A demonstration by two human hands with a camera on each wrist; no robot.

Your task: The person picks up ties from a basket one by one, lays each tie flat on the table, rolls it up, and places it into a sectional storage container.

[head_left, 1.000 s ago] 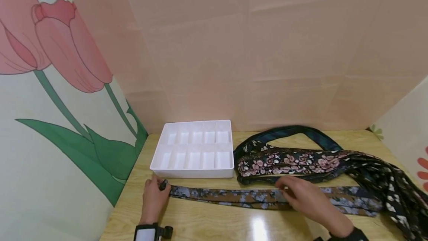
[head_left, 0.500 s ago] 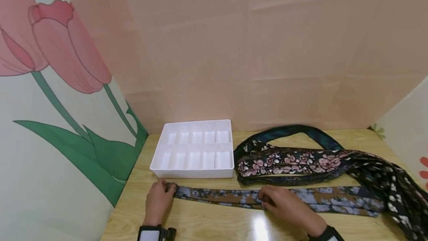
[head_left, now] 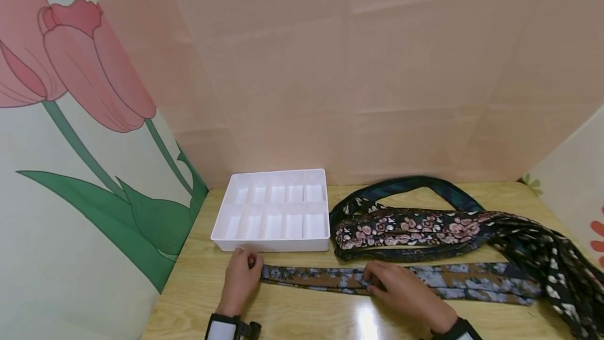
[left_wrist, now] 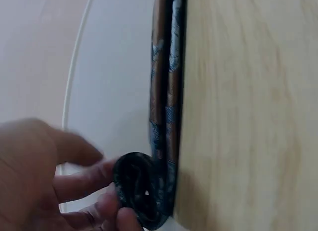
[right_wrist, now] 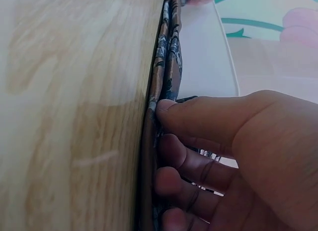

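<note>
A brown necktie with blue flowers, folded lengthwise, lies along the table in front of the white tray. Its narrow left end is wound into a small dark roll. My left hand holds this roll between fingers and thumb, just in front of the tray's left part. Further right, my right hand pinches the tie around its middle, thumb and curled fingertips on the cloth in the right wrist view. The tie's wide end reaches under or beside the pile of other ties at the right.
A white tray with several compartments stands behind the left hand. To its right lies a heap of dark ties, one with pink flowers, trailing off the right side. A papered wall closes the back of the wooden table.
My left hand has moved right with the rolled end, shortening the flat stretch of tie. My right hand slid left along the tie, then stayed nearly still.
</note>
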